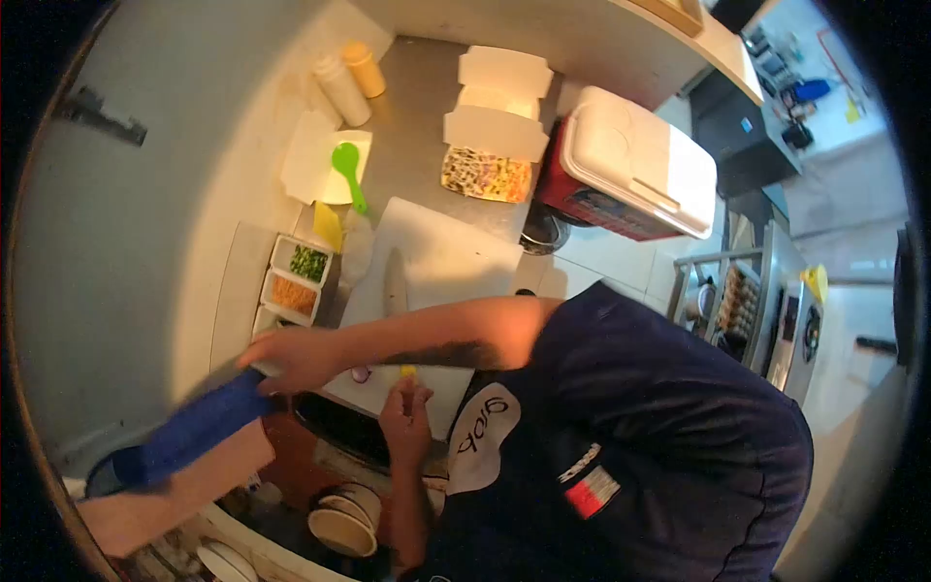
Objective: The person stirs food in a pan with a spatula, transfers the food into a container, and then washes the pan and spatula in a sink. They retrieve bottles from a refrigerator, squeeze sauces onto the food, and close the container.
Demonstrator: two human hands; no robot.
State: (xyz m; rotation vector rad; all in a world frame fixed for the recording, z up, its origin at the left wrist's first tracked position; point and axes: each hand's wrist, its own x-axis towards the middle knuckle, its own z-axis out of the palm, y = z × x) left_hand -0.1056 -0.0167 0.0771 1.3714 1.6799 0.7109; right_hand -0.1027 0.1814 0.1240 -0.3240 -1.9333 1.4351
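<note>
My right hand (301, 359), at the end of an outstretched arm, closes around a long blue cloth-like thing (204, 427), blurred, over a pinkish flat panel (184, 490). My left hand (405, 412) is closed near my shirt, its fingertips at a small yellow thing (408, 371) over the cutting board's near part. A white cutting board (456, 252) lies under my right forearm. On it is a knife (396, 281), its lower part hidden by that forearm. A purple onion piece (361, 374) is near the left hand.
Beyond the board stand a white takeout box (499, 82), a tray of topped food (485, 175) and squeeze bottles (341, 92). A green spoon (347, 165) rests in another box. Chopped greens and orange bits fill a container (294, 276). A red-and-white cooler (635, 160) stands right.
</note>
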